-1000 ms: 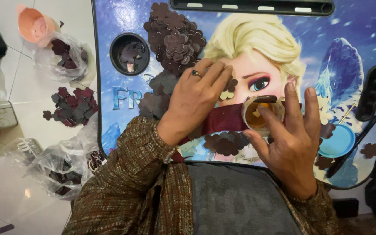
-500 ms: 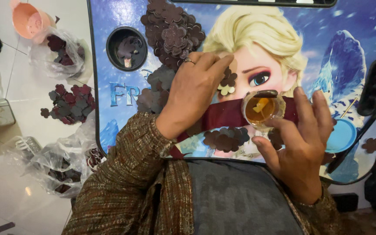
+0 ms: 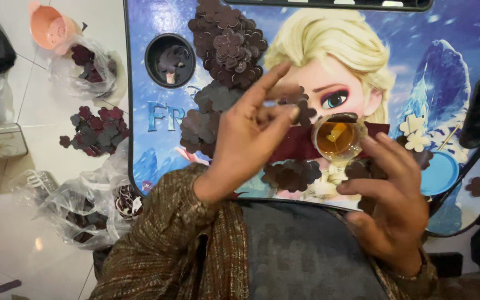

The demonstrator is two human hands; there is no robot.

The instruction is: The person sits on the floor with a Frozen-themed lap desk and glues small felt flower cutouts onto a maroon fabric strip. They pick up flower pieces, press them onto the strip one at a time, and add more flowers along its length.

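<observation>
My left hand [image 3: 245,133] is lifted above a printed lap table [image 3: 151,150], index finger pointing up, thumb and another fingertip meeting near dark flower cut-outs [image 3: 305,114]. Whether it pinches one is unclear. My right hand [image 3: 395,211] holds a small clear cup [image 3: 335,138] of amber liquid at its base, just above a dark red strip [image 3: 293,147] lying on the table. More brown flower cut-outs [image 3: 291,175] lie below the strip.
A heap of brown flower cut-outs [image 3: 226,44] sits at the table's top beside a round cup hole [image 3: 169,60]. Cream flower pieces [image 3: 415,133] and a blue disc [image 3: 440,173] lie right. On the floor left are plastic bags [image 3: 79,205], loose cut-outs [image 3: 93,130] and a pink cup [image 3: 51,25].
My left hand has lifted off the table and opened its fingers upward. My right hand has slid down and right while the clear cup stays near the strip.
</observation>
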